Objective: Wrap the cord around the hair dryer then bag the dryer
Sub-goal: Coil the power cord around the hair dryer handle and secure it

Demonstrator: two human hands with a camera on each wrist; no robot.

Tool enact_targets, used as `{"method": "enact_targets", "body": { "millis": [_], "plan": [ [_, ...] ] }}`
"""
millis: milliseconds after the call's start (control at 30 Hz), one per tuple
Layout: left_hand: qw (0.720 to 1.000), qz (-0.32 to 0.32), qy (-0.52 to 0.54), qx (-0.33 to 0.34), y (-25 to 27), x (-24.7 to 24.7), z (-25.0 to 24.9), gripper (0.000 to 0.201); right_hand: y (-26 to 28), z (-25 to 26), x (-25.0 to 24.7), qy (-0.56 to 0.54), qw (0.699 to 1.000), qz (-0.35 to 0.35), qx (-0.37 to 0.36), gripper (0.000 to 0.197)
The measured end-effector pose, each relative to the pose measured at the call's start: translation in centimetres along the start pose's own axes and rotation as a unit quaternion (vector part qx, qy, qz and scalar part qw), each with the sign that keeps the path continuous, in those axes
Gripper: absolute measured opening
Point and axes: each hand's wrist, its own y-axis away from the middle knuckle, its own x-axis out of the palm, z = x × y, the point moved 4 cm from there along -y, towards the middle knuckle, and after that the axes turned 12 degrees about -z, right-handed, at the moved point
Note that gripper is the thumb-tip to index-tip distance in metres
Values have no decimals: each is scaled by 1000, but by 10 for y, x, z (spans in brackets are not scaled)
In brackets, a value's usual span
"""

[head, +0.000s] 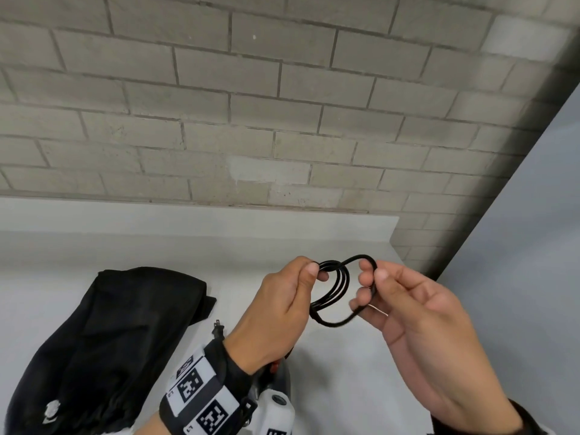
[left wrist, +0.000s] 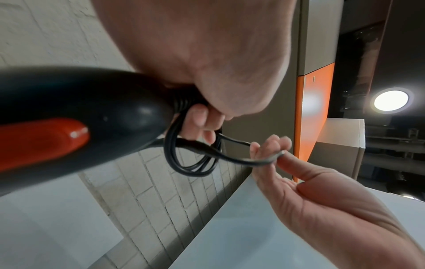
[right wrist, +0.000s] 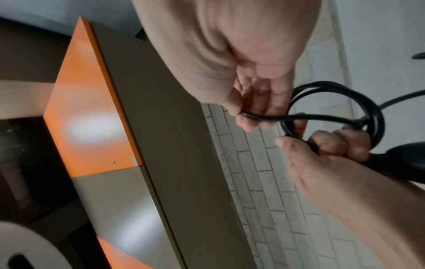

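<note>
From the head camera I see my left hand (head: pixel 276 312) raised over the white counter (head: pixel 157 252), thumb and fingers pinching a bunch of coiled black cord (head: pixel 337 287). My right hand (head: pixel 417 321) faces it, thumb and fingertips clamped on the outermost loop, drawing it out to the side. The black bag (head: pixel 103 340) lies flat on the counter to the left, well apart from both hands, and the cord's plug (head: pixel 218 328) shows just past my left wrist.

The hair dryer is almost hidden in that view. The left wrist camera shows it plainly: the hair dryer (left wrist: pixel 80 118), black with a red panel, sits in my left palm, with the coils hanging off its end and held by my curled fingers (left wrist: pixel 197 120).

The right wrist camera adds the pinch itself: my right thumb and fingers (right wrist: pixel 271 102) close on a single strand, with the loops just beside them. An orange-and-grey panel (right wrist: pixel 92 109) stands beyond.
</note>
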Motion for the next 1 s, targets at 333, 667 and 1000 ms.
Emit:
{"method": "enact_targets", "body": {
  "millis": [333, 667, 1000],
  "plan": [
    [999, 10, 30, 13, -1, 0, 0, 38, -15, 20, -24, 63, 982, 150, 95, 50],
    [995, 27, 88, -32, -8, 4, 6, 42, -18, 12, -20, -75, 983, 59, 156, 39],
    [993, 31, 96, -59, -8, 11, 1, 43, -15, -28, -27, -154, 966, 197, -67, 79]
  ]
}}
